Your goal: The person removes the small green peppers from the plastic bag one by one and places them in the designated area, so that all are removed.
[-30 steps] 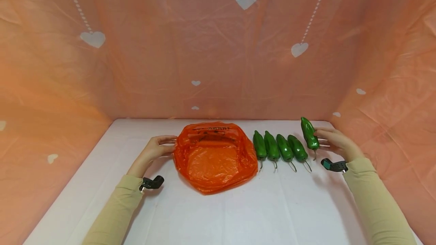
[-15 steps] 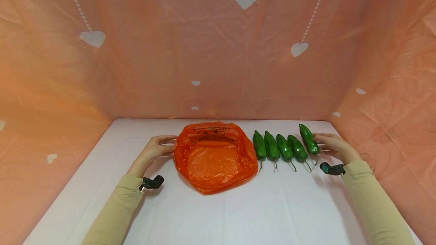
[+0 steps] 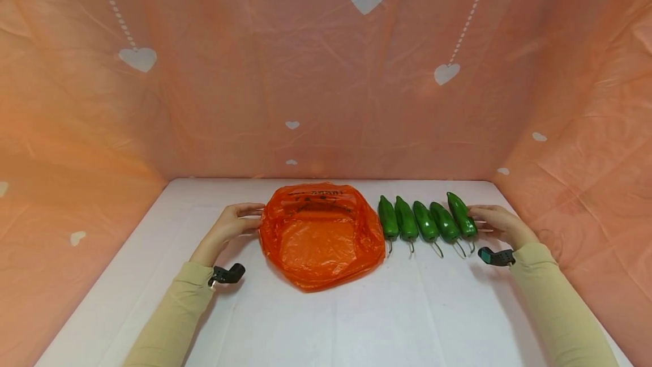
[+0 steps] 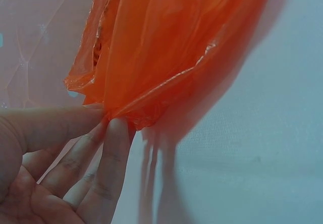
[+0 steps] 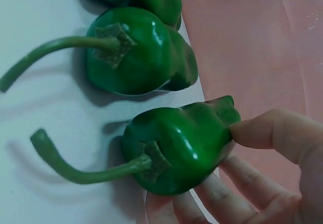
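An orange plastic bag (image 3: 320, 245) with dark print stands open-mouthed on the white table. My left hand (image 3: 236, 224) is at its left side; in the left wrist view the thumb and fingertips pinch a gathered edge of the bag (image 4: 166, 57). At the right end of a row of green peppers, my right hand (image 3: 501, 223) holds the last green pepper (image 3: 460, 214). The right wrist view shows this pepper (image 5: 176, 148) between thumb and fingers, its curved stem pointing away from the palm. Whether it bears fully on the table is hard to tell.
Several other green peppers (image 3: 406, 220) lie side by side between the bag and the held one, stems toward me. An orange curtain (image 3: 326, 101) with white hearts encloses the table (image 3: 377, 321) at the back and both sides. Each wrist wears a small black camera (image 3: 229, 273).
My right hand has lowered the pepper toward the table and slightly left, close beside the neighbouring pepper. The left hand and the bag have stayed put.
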Action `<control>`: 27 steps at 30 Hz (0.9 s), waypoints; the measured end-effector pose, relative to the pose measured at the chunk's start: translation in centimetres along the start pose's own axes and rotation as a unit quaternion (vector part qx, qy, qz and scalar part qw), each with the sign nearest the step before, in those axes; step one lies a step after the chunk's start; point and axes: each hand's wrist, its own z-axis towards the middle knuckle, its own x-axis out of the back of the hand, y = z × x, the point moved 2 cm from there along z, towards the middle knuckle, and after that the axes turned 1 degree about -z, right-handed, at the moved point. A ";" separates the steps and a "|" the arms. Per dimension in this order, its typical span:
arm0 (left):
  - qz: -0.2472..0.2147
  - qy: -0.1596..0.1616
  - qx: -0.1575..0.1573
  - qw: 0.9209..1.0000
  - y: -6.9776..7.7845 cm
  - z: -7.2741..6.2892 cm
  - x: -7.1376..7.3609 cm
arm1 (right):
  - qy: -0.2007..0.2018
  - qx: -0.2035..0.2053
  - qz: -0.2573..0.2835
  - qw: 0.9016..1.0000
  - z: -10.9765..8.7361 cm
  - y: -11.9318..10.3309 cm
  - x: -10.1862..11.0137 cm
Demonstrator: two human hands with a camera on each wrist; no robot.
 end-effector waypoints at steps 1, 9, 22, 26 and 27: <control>0.000 0.001 0.002 1.000 0.0 0.0 0.0 | 0.000 -0.002 0.001 1.000 0.0 0.0 0.0; 0.001 0.003 0.008 1.000 0.0 -0.2 -0.1 | 0.006 -0.013 -0.012 1.000 0.1 0.3 -0.3; -0.011 0.001 0.000 1.000 0.4 -0.3 -0.2 | 0.013 -0.037 0.000 0.999 0.2 -0.2 -0.5; -0.016 -0.001 0.001 1.000 0.3 -0.2 -0.2 | 0.015 -0.035 -0.006 0.999 0.2 -0.2 -0.5; -0.014 -0.002 0.001 1.000 0.3 -0.2 -0.2 | 0.016 -0.035 -0.008 0.999 0.2 -0.2 -0.5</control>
